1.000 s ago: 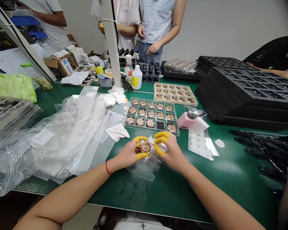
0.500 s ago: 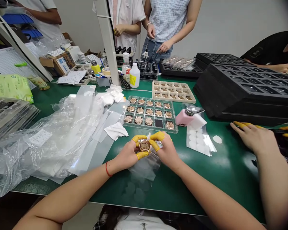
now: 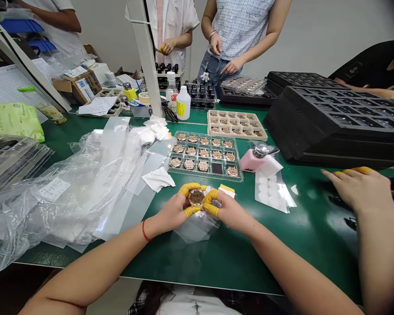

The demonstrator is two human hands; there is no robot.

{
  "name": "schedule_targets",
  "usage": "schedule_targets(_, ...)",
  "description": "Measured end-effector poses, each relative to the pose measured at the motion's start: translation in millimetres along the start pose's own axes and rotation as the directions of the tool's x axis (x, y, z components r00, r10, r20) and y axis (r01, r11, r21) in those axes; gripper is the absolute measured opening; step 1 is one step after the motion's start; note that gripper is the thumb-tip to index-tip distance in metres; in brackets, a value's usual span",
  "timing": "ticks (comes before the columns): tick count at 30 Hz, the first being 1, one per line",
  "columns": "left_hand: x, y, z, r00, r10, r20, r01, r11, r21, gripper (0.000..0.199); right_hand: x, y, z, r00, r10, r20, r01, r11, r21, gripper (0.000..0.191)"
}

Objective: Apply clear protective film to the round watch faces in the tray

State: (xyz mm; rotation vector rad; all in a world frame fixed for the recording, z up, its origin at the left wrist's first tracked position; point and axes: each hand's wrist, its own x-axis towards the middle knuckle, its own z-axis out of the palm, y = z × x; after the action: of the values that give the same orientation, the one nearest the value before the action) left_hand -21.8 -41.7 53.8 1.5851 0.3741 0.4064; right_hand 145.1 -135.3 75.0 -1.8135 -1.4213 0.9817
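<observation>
A round rose-gold watch case (image 3: 196, 197) with dark markings faces up between my hands, above the green table. My left hand (image 3: 172, 211), with yellow finger cots and a red wrist string, is closed around its left side. My right hand (image 3: 229, 209), in finger cots too, has its fingertips pinched at the case's right edge. Small clear plastic bags (image 3: 195, 229) lie under the hands. Just beyond is a clear tray (image 3: 217, 169) with several similar cases and one bare dark pocket. A yellow-and-white pad (image 3: 227, 190) lies behind my right hand.
A beige tray (image 3: 238, 137) of parts and a pink pump bottle (image 3: 250, 162) stand beyond. White round stickers (image 3: 268, 192) lie at right, near a co-worker's hand (image 3: 361, 188). Large black trays (image 3: 328, 140) are stacked behind. Clear plastic wrapping (image 3: 75, 197) covers the left side.
The white scrap at my right fingertips no longer shows, and those fingers have come lower on the case's edge. At right, the co-worker's hand has shifted rightward.
</observation>
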Motion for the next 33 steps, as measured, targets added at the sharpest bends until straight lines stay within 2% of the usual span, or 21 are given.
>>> schedule_targets(4,1.3,2.1,-0.3,1.0,0.014,0.013,-0.014,1.0,-0.018,0.042,0.3,-1.4,1.3,0.999,0.028,0.024,-0.029,0.999,0.037,0.013)
schedule_targets(7,1.6,1.7,0.0,1.0,-0.002,0.021,0.003,1.0,-0.023,0.042,0.3,-1.9,-0.8,0.999,-0.012,0.042,0.011,1.0,0.022,0.01)
schedule_targets(10,1.6,-0.3,0.2,0.999,-0.045,-0.008,0.044,0.998,-0.048,0.044,-0.3,-1.6,-9.6,0.998,-0.023,-0.061,0.024,1.0,0.019,0.009)
schedule_targets(12,1.6,-1.5,0.3,0.995,-0.078,-0.059,0.074,0.995,-0.063,0.046,-1.5,-2.9,-16.0,0.993,0.006,-0.121,0.009,0.992,0.123,0.011)
schedule_targets(14,1.6,-1.6,0.8,0.992,-0.095,-0.088,0.089,0.994,-0.066,0.047,-3.1,-6.2,-18.3,0.992,0.042,-0.122,-0.006,0.958,0.288,0.014)
schedule_targets(17,0.9,0.7,2.8,0.994,-0.085,-0.062,0.083,0.996,-0.038,0.047,-5.0,-13.2,-11.5,0.998,0.065,-0.007,-0.053,0.866,0.497,0.017)
schedule_targets(19,0.0,2.8,4.9,0.997,-0.07,-0.029,0.07,0.998,0.0,0.046,-5.3,-16.6,-4.1,0.996,0.063,0.062,-0.087,0.824,0.559,0.016)
schedule_targets(25,-2.2,4.0,8.6,0.999,-0.04,0.004,0.04,0.998,0.057,0.045,-4.1,-15.6,4.4,0.994,0.093,0.054,-0.107,0.805,0.583,0.012)
schedule_targets(33,-1.7,4.4,8.4,0.999,-0.038,0.012,0.037,0.998,0.055,0.044,-3.2,-10.8,5.5,0.996,0.089,-0.002,-0.075,0.857,0.51,0.009)
